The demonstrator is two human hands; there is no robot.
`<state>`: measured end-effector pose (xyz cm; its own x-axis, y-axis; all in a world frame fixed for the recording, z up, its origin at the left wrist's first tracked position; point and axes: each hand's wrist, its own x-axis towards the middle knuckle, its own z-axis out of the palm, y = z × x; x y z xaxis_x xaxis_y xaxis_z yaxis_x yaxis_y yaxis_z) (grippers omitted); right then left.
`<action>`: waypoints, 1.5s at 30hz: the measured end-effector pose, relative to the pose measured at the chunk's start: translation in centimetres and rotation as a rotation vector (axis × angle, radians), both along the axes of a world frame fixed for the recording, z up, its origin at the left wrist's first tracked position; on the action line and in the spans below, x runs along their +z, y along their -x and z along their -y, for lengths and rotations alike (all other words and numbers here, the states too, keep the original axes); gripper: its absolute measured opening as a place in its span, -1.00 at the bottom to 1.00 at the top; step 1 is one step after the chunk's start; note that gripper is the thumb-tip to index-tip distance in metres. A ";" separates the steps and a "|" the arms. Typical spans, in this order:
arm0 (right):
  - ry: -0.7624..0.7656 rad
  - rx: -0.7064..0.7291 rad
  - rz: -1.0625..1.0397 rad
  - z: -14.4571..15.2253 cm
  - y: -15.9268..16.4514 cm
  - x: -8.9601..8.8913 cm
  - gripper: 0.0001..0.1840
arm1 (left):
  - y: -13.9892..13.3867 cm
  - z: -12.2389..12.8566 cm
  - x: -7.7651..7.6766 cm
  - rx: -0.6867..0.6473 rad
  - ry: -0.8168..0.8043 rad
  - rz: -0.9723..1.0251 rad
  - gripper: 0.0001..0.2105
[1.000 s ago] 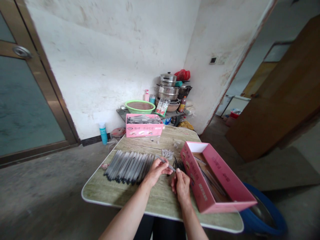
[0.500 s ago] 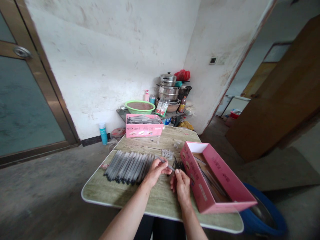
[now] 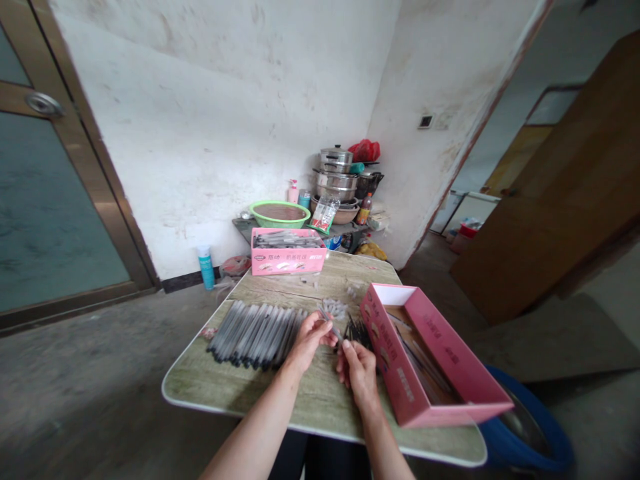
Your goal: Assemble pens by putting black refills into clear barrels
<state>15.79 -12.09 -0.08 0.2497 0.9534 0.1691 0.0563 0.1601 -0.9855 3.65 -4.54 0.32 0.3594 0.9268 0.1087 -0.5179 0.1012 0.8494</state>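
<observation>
Over the middle of the table, my left hand (image 3: 313, 339) is closed on a slim translucent pen (image 3: 336, 329). The fingers of my right hand (image 3: 359, 367) pinch the pen's lower end. To the left of my hands lies a row of pens (image 3: 257, 333) with dark tips, side by side. Small clear pen caps (image 3: 334, 308) sit in a pile just beyond my hands. A bunch of thin black pieces (image 3: 357, 331), perhaps refills or caps, rests between my right hand and the pink box on the right; its exact kind is unclear.
An open pink box (image 3: 440, 360) with a few pens inside stands at the table's right edge. Another pink box (image 3: 289, 259), full of pens, is at the far edge. Behind it are a green basin (image 3: 280, 213) and stacked pots (image 3: 336, 175). A blue tub (image 3: 537, 420) stands lower right.
The pen between my hands has turned to a steeper slant. My right hand has shifted slightly left, closer to my left hand.
</observation>
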 end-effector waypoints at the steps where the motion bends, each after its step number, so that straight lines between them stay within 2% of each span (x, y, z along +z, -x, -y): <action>1: -0.016 -0.027 0.009 0.0 0.0 0.0 -0.52 | 0.0 -0.2 -0.2 0.039 -0.007 0.001 -0.57; 3: -0.055 -0.144 0.031 0.0 -0.2 0.0 -0.52 | 0.1 -0.7 -0.6 0.196 -0.032 -0.023 -0.58; 6: -0.071 -0.349 0.058 0.1 -0.4 0.1 -0.52 | 0.4 -1.6 -1.2 0.530 -0.089 -0.157 -0.68; 7: -0.064 -0.381 0.063 0.1 -0.4 0.2 -0.53 | 0.5 -1.9 -1.3 0.606 -0.115 -0.226 -0.73; 9: -0.048 -0.397 0.073 0.1 -0.5 0.2 -0.53 | 0.6 -2.6 -1.2 0.658 -0.178 -0.379 -0.82; 12: -0.045 -0.394 0.085 0.1 -0.5 0.2 -0.52 | 0.2 -3.6 -0.4 0.579 -0.271 -0.602 -0.84; 14: -0.052 -0.396 0.082 0.1 -0.4 0.2 -0.52 | -0.5 -4.3 0.1 0.493 -0.327 -0.675 -0.79; 18: -0.061 -0.390 0.079 0.2 -0.4 0.2 -0.52 | -1.9 -5.8 0.2 0.394 -0.398 -0.670 -0.71; 22: -0.070 -0.373 0.102 0.1 -0.5 0.1 -0.53 | -2.3 -6.6 -0.2 0.349 -0.418 -0.657 -0.80; 29: -0.084 -0.356 0.113 0.0 -0.5 -0.1 -0.55 | -1.8 -5.6 -0.8 0.342 -0.416 -0.693 -0.72; 35: -0.083 -0.352 0.112 0.1 -0.4 0.1 -0.54 | -1.4 -5.0 -1.0 0.385 -0.401 -0.703 -0.87; 38: -0.081 -0.334 0.106 0.2 -0.4 0.1 -0.55 | -0.8 -5.3 -0.9 0.399 -0.381 -0.624 -0.81; 42: -0.092 -0.278 0.100 0.1 -0.4 -0.2 -0.55 | 0.5 -5.4 -0.6 0.325 -0.283 -0.319 -0.70; 45: -0.097 -0.242 0.107 0.0 -0.3 -0.3 -0.56 | 1.2 -5.0 -0.4 0.339 -0.185 -0.161 -0.64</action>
<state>16.12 -12.11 -0.33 0.4439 0.8464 0.2942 0.2072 0.2225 -0.9527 2.46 0.46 -0.03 0.0634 0.9658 0.2516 -0.3546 -0.2138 0.9102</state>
